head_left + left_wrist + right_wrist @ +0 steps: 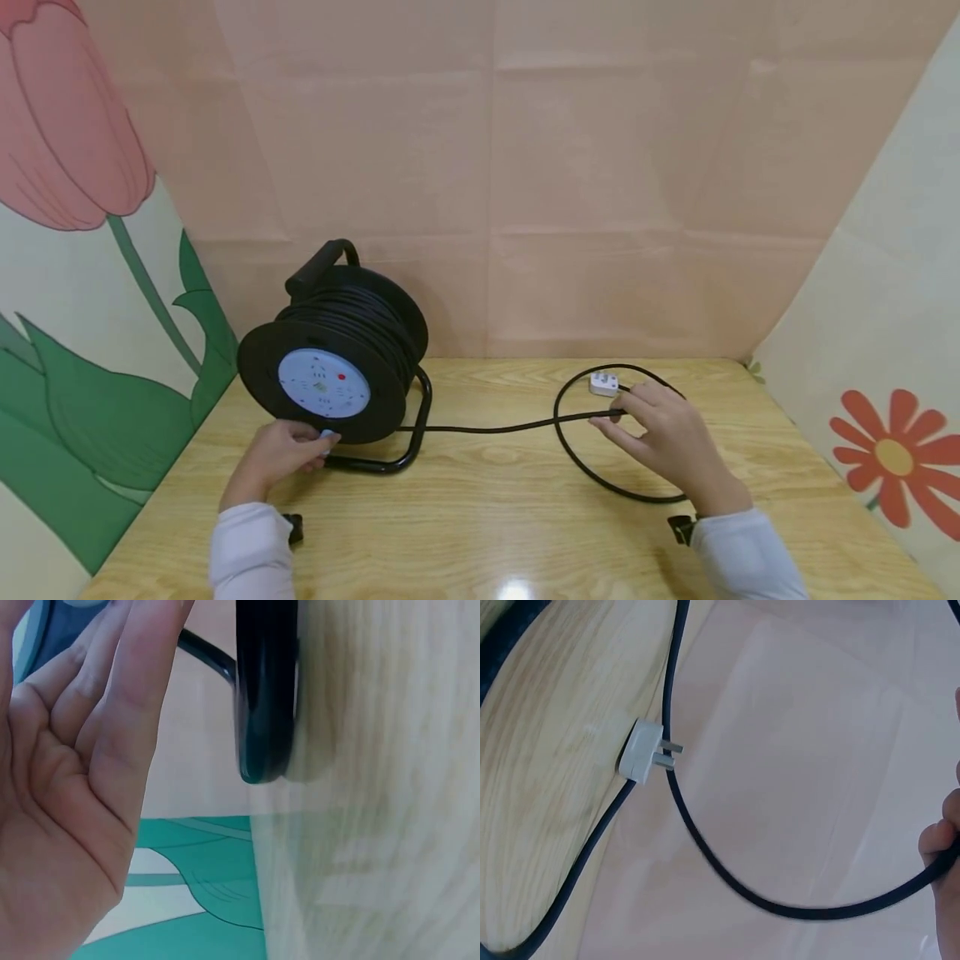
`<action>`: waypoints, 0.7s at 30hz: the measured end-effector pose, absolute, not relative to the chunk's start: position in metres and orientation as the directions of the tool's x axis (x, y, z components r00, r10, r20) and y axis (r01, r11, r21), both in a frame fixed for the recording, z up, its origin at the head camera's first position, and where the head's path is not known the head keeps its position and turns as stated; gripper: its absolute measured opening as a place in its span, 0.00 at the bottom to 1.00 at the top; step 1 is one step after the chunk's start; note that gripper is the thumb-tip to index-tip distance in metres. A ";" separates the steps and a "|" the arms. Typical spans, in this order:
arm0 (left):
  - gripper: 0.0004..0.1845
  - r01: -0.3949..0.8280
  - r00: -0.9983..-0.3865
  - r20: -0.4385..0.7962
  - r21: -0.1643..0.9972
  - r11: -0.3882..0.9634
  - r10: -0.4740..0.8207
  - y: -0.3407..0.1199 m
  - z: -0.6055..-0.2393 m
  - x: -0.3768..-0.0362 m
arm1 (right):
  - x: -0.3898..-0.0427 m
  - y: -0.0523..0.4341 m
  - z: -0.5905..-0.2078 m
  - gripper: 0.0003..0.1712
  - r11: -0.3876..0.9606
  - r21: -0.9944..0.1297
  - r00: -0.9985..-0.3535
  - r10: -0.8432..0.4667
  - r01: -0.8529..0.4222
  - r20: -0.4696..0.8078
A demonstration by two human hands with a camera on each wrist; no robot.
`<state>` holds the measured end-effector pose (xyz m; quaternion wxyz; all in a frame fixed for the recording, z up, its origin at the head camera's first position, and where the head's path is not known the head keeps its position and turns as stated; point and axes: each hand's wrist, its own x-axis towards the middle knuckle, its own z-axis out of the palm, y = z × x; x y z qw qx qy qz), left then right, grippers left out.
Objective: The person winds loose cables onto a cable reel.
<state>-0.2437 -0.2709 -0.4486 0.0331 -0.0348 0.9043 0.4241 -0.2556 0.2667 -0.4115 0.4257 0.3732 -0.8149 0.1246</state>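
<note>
A black cable reel (352,321) with a pale round socket panel (322,385) stands tilted on a tubular frame (384,467) at the left of the table. My left hand (281,454) pinches at the lower edge of the reel's front disc, by a small pale-blue piece; its fingertips fall outside the left wrist view. Black cable (487,430) runs rightward from the reel to my right hand (667,433), which pinches it between thumb and fingers. Beyond that hand, the cable loops on the table and ends in a white plug (603,383), its metal pins showing in the right wrist view.
The light wood table (480,517) meets a peach-coloured sheet (487,208) along its back edge. Flower-painted panels stand at the left and right sides. The reel's carrying handle (315,268) rises at its top.
</note>
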 end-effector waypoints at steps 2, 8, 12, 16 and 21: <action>0.20 -0.104 -0.995 -0.088 0.783 0.613 -0.055 -0.274 -0.450 -0.243 | -0.255 0.267 -0.411 0.27 0.691 0.107 -0.362 -0.496 -0.715 0.789; 0.24 -0.119 -0.992 -0.064 0.795 0.596 -0.112 -0.284 -0.453 -0.241 | -0.254 0.265 -0.411 0.26 0.681 0.098 -0.364 -0.500 -0.726 0.786; 0.25 -0.132 -0.988 -0.059 0.801 0.584 -0.143 -0.287 -0.454 -0.238 | -0.254 0.261 -0.413 0.26 0.675 0.104 -0.369 -0.519 -0.731 0.771; 0.26 -0.137 -0.985 -0.051 0.813 0.566 -0.165 -0.289 -0.454 -0.237 | -0.254 0.262 -0.415 0.26 0.675 0.099 -0.385 -0.528 -0.731 0.756; 0.29 -0.120 -0.977 0.018 0.774 0.622 -0.211 -0.293 -0.453 -0.236 | -0.252 0.265 -0.415 0.24 0.679 0.041 -0.433 -0.513 -0.733 0.742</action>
